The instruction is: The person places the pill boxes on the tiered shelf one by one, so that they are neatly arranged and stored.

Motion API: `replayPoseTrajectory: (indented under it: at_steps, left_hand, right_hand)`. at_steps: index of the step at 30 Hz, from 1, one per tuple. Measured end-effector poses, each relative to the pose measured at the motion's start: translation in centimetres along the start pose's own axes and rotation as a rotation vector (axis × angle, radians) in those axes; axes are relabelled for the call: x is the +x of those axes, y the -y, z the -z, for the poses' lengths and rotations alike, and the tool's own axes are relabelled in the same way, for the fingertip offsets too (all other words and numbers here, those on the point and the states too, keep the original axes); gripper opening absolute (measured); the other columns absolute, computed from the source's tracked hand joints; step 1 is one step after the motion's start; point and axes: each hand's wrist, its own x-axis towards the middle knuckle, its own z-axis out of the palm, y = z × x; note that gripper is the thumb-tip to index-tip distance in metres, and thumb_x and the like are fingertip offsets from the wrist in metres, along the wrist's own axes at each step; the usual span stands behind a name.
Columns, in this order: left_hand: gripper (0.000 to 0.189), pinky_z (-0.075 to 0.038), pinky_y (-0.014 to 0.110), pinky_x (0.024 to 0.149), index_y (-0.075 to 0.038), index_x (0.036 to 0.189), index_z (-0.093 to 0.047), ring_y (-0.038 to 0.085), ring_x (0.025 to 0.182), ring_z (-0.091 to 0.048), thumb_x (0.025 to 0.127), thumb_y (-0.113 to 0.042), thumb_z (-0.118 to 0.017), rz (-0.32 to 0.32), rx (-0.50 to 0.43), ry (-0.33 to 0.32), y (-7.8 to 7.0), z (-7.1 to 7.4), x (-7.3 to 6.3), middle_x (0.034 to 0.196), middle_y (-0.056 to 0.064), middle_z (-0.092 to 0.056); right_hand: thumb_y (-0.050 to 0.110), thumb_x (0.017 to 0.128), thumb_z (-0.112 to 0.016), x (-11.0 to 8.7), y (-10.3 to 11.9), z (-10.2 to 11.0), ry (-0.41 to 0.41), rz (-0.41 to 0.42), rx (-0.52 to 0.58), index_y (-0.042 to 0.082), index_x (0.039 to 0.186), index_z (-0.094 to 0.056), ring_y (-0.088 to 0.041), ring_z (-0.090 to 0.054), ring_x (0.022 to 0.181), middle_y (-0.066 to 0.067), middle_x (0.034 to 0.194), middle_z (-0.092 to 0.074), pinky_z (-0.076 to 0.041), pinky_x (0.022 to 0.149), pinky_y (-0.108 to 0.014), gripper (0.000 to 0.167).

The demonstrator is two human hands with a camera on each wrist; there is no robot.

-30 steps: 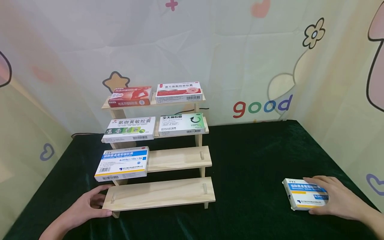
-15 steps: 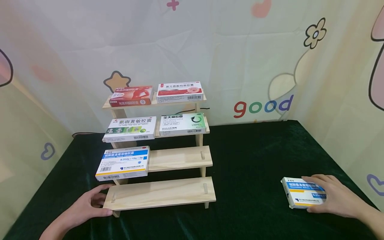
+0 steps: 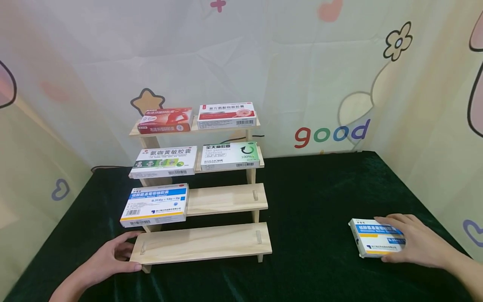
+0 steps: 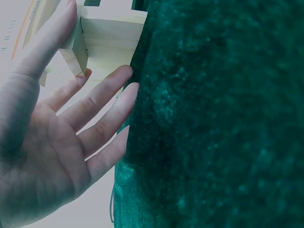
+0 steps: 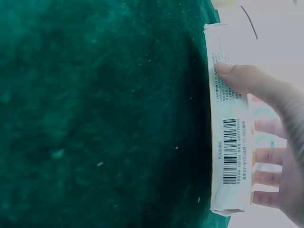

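At the right, my right hand (image 3: 424, 241) grips a white, blue and yellow medicine box (image 3: 373, 239) between thumb and fingers. In the right wrist view the thumb lies on the barcoded side of the medicine box (image 5: 230, 152), just off the dark green cloth. My left hand (image 3: 103, 260) holds the left end of the lowest step of a wooden tiered stand (image 3: 203, 243) between thumb and index finger. The left wrist view shows the other fingers of the left hand (image 4: 61, 137) loosely extended, close to the wood (image 4: 111, 38).
On the stand's upper tiers lie a red box (image 3: 165, 121), a red-and-white box (image 3: 226, 115), a green-striped box (image 3: 164, 162) and a green-and-white box (image 3: 230, 156). A blue-and-white box (image 3: 154, 205) lies left on the third tier. Printed curtain (image 3: 264, 63) surrounds the green cloth (image 3: 309, 209).
My right hand has moved slightly left and away from me with the medicine box. The left hand stays at the stand's lowest step.
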Motion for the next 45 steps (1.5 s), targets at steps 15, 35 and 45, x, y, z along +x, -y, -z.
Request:
replayPoseTrajectory:
  at_steps: [15,35,45]
  left_hand:
    - [0.08,-0.05,0.031,0.072,0.014,0.135,-0.019,0.027,0.088,-0.059,0.08,-0.015,-0.068,0.015,0.002,-0.01,0.2,-0.1,0.0,0.107,0.024,-0.059]
    - [0.079,-0.051,0.031,0.072,0.014,0.135,-0.019,0.028,0.088,-0.059,0.08,-0.015,-0.068,0.002,-0.003,-0.004,0.3,0.0,-0.1,0.107,0.026,-0.058]
    - [0.079,-0.051,0.031,0.072,0.013,0.135,-0.019,0.027,0.088,-0.059,0.08,-0.015,-0.068,0.005,-0.006,-0.003,0.1,0.0,0.0,0.107,0.025,-0.058]
  right_hand:
    - [0.057,0.059,-0.075,1.8,1.8,1.8,-0.066,0.141,0.032,0.008,0.123,-0.051,-0.033,-0.04,0.101,-0.019,0.117,-0.048,-0.041,0.072,-0.049,0.084]
    - [0.06,0.06,-0.073,4.9,5.2,3.3,-0.054,0.203,0.022,0.012,0.128,-0.048,-0.034,-0.039,0.104,-0.019,0.121,-0.047,-0.042,0.076,-0.051,0.087]
    - [0.062,0.061,-0.071,5.8,6.4,4.0,-0.062,0.222,0.003,0.013,0.129,-0.047,-0.034,-0.039,0.107,-0.018,0.122,-0.047,-0.042,0.078,-0.051,0.087]
